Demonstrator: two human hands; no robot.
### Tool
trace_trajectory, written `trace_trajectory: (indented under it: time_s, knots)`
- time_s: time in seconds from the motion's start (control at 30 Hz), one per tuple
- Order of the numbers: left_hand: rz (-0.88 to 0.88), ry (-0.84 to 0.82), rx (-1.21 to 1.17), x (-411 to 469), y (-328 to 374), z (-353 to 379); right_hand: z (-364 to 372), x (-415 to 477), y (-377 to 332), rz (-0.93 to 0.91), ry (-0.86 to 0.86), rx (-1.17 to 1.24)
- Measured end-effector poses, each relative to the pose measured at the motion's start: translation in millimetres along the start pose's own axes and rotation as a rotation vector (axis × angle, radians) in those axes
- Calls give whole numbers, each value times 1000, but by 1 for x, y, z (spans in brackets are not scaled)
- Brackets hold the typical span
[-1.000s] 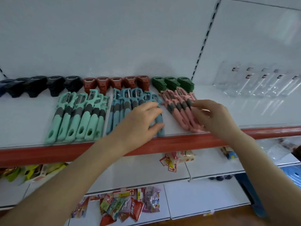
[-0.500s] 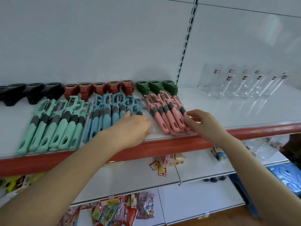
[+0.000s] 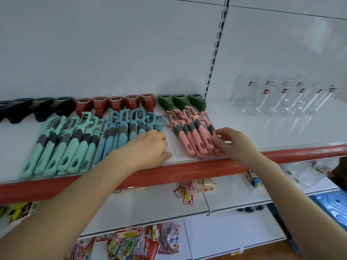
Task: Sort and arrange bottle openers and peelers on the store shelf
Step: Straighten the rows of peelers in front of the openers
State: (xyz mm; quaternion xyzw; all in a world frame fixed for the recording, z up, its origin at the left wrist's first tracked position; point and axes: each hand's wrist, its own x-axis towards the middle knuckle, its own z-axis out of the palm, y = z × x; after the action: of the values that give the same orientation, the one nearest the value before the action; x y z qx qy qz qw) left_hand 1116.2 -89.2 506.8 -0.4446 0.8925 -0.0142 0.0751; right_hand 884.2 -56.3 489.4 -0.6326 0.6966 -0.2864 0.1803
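Pink plastic peelers with grey grips (image 3: 193, 134) are lying near-right on the white shelf (image 3: 262, 128), the right hand (image 3: 232, 145) curling against them; pinch or nudge, I cannot tell. The left hand (image 3: 148, 147) is pressing flat on sky-blue peelers (image 3: 123, 128). Squaring rows, probably; next, aligning handle ends.

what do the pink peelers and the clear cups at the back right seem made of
Pink peelers: matte pink plastic handles, by the even dull colour, with a grey band that may be rubber; the small shiny blades look like metal. Clear cups: see-through with bright glints, so glass or clear hard plastic; the view cannot settle which.
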Motion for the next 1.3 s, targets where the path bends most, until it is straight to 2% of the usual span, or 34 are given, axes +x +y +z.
trace_trajectory:
  time_s: [0.27,0.57,0.63,0.7,0.83,1.1,1.3]
  knots:
    - [39,-108,5,3,-20,-7,1,-2,-3,11,-3,66]
    - [3,-36,31,3,-21,-1,2,-4,-9,11,-15,60]
    - [6,97,-79,4,-11,-2,2,-3,-11,11,-11,56]
    - [-10,203,-293,7,5,-4,2,-2,-14,16,-17,68]
    - [0,184,-548,19,30,3,2,-2,-16,22,-44,105]
    - [-3,195,-618,16,28,6,5,-4,-21,-14,-80,63]
    - [-18,146,-610,12,29,2,-6,-5,-19,-49,-113,150]
